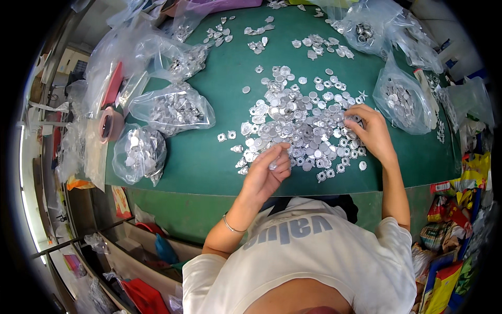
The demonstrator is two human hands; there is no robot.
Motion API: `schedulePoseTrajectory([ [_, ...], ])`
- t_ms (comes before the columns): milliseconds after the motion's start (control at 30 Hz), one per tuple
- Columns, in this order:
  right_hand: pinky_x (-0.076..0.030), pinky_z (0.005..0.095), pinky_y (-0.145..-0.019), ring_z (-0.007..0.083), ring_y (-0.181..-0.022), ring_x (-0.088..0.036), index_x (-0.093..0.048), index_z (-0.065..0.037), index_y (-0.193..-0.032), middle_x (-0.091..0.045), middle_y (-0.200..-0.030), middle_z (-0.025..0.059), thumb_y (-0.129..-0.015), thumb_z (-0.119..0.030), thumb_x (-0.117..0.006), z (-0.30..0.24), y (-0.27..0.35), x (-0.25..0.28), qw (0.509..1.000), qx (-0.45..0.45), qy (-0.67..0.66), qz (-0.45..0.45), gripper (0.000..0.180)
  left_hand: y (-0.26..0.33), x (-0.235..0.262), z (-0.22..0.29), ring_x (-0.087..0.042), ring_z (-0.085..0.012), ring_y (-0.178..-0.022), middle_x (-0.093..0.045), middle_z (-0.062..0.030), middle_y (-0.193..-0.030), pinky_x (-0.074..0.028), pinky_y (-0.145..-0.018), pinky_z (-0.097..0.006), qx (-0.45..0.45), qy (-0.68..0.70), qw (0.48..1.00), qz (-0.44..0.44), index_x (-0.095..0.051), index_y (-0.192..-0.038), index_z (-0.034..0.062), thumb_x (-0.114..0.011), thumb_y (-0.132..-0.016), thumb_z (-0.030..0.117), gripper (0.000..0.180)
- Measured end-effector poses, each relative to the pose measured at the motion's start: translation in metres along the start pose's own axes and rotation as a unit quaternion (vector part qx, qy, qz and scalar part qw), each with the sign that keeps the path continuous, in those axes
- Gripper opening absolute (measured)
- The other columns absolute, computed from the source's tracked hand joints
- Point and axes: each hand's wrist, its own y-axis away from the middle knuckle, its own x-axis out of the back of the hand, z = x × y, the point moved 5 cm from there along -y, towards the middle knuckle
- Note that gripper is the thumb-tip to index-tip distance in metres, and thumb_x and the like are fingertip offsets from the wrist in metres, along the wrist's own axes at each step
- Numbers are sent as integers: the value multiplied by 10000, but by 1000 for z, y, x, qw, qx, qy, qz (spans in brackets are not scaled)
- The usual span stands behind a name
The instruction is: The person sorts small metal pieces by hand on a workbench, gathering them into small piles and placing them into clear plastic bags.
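A broad heap of small silver metal pieces (293, 112), many of them round with toothed rims, spreads over the green table. My left hand (267, 170) is at the heap's near edge, palm turned up and fingers curled in. A bright silver bit shows between its thumb and fingers. Over the right side of the heap, my right hand (370, 131) reaches down with thumb and fingertips drawn together among the pieces. Whatever lies between those fingertips is too small to tell. A star-shaped piece (362, 95) lies just beyond it.
Clear plastic bags of metal pieces stand on the left (178, 110), at the near left (138, 152) and on the right (401, 99). Smaller groups of pieces (316, 44) lie farther back. A pink tape dispenser (111, 125) sits at the left edge.
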Motion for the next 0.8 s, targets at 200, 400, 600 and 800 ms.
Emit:
schedulePoseTrajectory([
  [200,-418,256,-573,156,-640,-535,-632,-45,-945,-573,-839,64,-719,-87,-665,-64,10,-51,979,89,-136,-123,232,-12,-28,-26,-511,-306,-1092,-529,-159,-1134,-431,-916,-404,85,44,991,90,-419,-1244,4,-405,-937,293,422],
  [400,-442,337,-760,253,-889,-551,-611,-29,-959,-601,-939,103,-767,-86,-626,-82,-9,-59,958,109,-180,-196,201,-14,-2,-29,-537,-157,-793,-563,-70,-879,-439,-629,-269,52,104,992,51,-539,-1101,72,-447,-931,261,270],
  [600,-408,348,-840,276,-980,-502,-586,-13,-1008,-560,-1013,112,-772,-61,-610,-44,-74,-73,984,130,-18,-119,242,0,-21,18,-398,-62,-469,-476,23,-608,-292,-419,-195,-98,-195,956,195,-599,-959,46,-517,-917,230,206],
  [800,-350,424,-920,320,-1133,-392,-556,-52,-1121,-434,-1235,120,-746,-93,-645,-15,-124,-95,978,172,115,-26,387,-25,-21,98,-581,-218,-656,-578,-95,-727,-466,-578,-324,-167,-693,602,360,-585,-962,16,-718,-726,145,300],
])
